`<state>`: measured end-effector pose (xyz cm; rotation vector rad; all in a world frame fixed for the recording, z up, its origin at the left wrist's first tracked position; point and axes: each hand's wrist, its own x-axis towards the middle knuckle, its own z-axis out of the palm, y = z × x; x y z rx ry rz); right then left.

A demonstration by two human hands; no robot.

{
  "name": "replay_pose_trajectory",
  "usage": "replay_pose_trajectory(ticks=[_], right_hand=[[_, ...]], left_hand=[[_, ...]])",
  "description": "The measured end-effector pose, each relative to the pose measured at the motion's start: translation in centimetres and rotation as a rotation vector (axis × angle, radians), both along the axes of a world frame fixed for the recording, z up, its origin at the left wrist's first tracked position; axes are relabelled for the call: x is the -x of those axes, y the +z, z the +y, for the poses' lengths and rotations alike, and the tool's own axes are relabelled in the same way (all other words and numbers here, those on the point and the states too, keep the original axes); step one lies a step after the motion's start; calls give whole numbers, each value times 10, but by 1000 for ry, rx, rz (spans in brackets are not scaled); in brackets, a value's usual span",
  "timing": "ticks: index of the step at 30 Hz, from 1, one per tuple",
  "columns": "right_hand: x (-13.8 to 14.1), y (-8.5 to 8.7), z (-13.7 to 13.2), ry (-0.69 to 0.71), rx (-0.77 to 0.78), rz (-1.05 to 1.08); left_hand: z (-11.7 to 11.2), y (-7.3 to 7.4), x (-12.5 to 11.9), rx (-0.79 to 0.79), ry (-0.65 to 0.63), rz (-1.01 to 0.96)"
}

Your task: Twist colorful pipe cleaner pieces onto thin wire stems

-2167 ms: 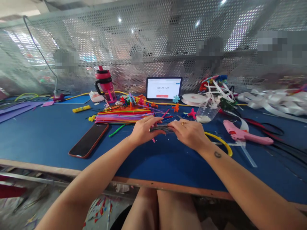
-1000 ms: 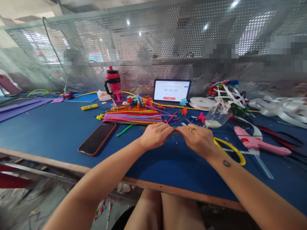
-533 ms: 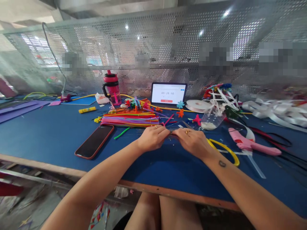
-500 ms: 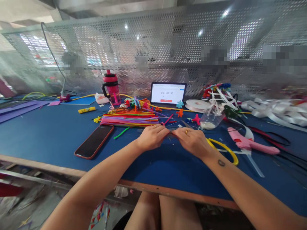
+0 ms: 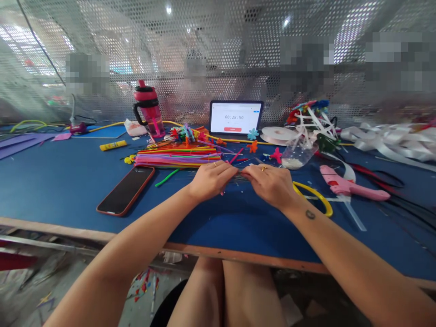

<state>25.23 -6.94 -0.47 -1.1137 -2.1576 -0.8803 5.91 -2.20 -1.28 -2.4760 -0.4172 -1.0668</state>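
My left hand [image 5: 211, 180] and my right hand [image 5: 269, 185] meet above the blue table [image 5: 68, 186], pinching a thin bundle of dark wire stems [image 5: 239, 177] between them. The fingers cover most of the bundle, and only a short stretch shows between the hands. A heap of multicoloured pipe cleaners [image 5: 177, 159] lies just beyond my left hand. A bent yellow tube [image 5: 316, 197] curves to the right of my right hand.
A smartphone [image 5: 125, 190] lies left of my hands. Right of them sit a pink hot glue gun [image 5: 350, 188] and a clear bag of white grains [image 5: 296, 155]. Behind stand a tablet showing a timer [image 5: 235, 117], a pink bottle [image 5: 148, 109] and a ribbon roll [image 5: 275, 135].
The whole view has shifted slightly as my head moved. My hands stay together on the bundle, which looks thinner than in the oldest frame.
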Motion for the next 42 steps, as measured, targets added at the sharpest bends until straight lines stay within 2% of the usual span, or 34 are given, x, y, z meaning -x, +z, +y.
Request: replay_pose_trajectory(ticks=[3,7,12,14,17,25,33,35,42], right_hand=[[-1,0,0,12,24,30],[-3,2,-1,30,65,105],[-2,4,-2,38,87,105],[-1,4,-2,36,86,91],[0,3,-2,11,79,53],[3,3,-2,-24,27,5],[3,2,-1,7,195,53],[2,2,-1,9,246,63],[0,3,1,41,383,54]], left_hand=[[2,-2,0,192,-37,-143],[-3,1,-1,424,-91,-205],[-10,2,-5,868,-235,-300],[-10,2,-7,935,-231,-336],[-10,2,-8,831,-185,-327],[-5,-1,-4,207,-40,-143],[-4,7,8,-290,-23,175],[-5,9,9,-334,-21,177],[-6,9,7,-338,-59,136]])
